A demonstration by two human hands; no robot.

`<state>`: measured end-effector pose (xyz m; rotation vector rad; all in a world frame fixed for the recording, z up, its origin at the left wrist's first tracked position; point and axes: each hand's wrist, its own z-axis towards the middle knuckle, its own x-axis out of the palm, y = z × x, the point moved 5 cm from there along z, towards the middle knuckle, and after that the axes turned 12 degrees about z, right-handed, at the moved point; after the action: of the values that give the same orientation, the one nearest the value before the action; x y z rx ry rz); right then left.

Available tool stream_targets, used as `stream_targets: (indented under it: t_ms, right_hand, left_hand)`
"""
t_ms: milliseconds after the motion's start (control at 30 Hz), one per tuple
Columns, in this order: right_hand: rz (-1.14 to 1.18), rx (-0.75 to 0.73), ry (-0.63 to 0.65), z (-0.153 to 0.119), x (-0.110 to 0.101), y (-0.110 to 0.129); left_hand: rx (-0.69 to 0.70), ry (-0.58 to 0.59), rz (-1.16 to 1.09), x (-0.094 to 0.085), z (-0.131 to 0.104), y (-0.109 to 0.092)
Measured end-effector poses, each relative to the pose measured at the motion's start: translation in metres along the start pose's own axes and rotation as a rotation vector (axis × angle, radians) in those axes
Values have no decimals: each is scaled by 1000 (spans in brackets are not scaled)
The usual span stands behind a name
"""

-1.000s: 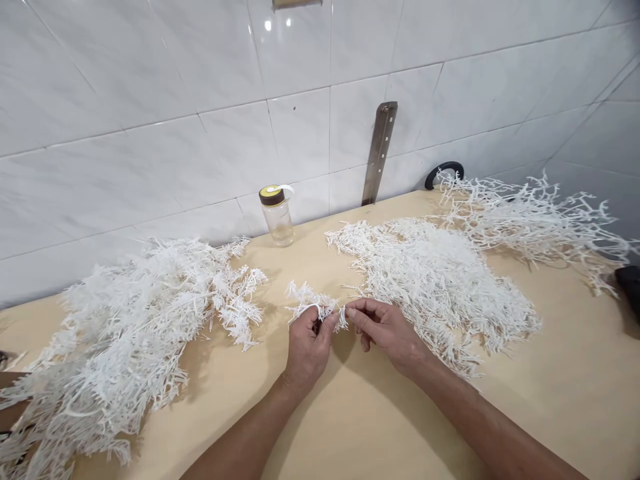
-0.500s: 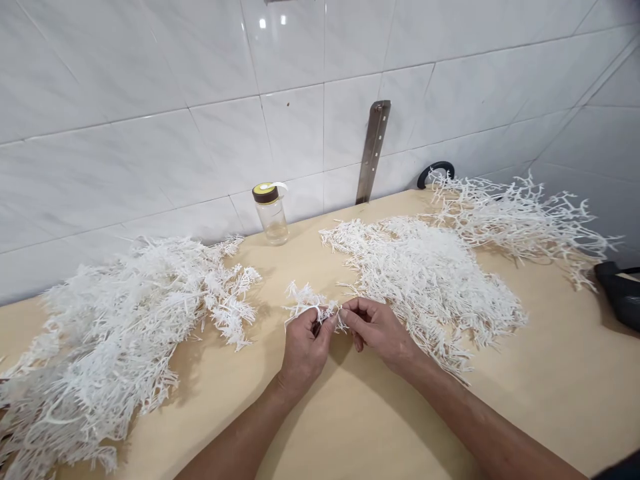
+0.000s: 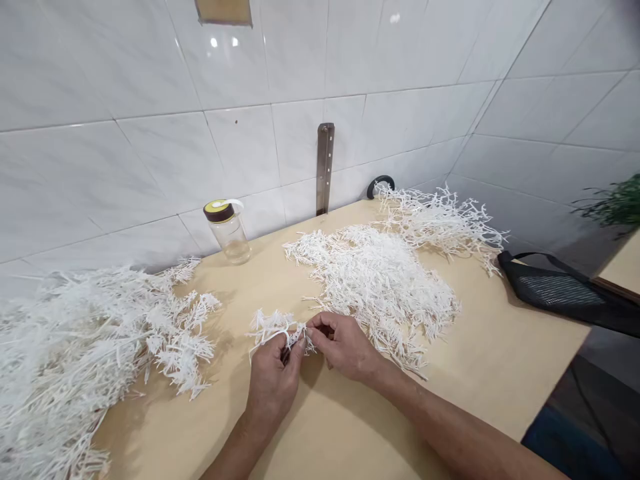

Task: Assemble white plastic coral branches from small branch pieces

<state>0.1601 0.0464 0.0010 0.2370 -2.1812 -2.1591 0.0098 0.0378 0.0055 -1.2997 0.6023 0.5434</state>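
My left hand [image 3: 276, 370] pinches a white branching sprig [image 3: 270, 325] above the table, and part of the sprig sticks out to the left of the fingers. Close against it, my right hand [image 3: 343, 343] has thumb and forefinger pressed together on the sprig's right end. The fingertips of both hands nearly touch. A large heap of feathery white sprigs [image 3: 75, 353] lies at the left. Just beyond my right hand spreads a flatter pile of fine white pieces [image 3: 375, 280].
Bare white branches [image 3: 440, 220] lie at the back right by a black ring [image 3: 380, 187]. A clear bottle [image 3: 231, 237] stands near the tiled wall, left of a metal bracket [image 3: 325, 167]. A black mesh bag [image 3: 560, 287] rests at the table's [image 3: 530, 347] right edge.
The view has swung to the right, showing more of the black bag, the table's right edge and a green plant. Both hands keep nearly the same pose on the sprig.
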Motion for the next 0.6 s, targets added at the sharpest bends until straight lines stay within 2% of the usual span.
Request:
stream_targets:
  t_ms: [267,400,600]
  right_hand:
    - [-294,-116,-62,-4,-2,10]
    - [-457,-202,-73,-4,-1,11]
    - [-507,-225,-38,-4,1,8]
  left_hand:
    - [13,-59,53,0,-1,2]
    - [-51,-22,85,2,0,4]
    - [-139,49,67,1,2,7]
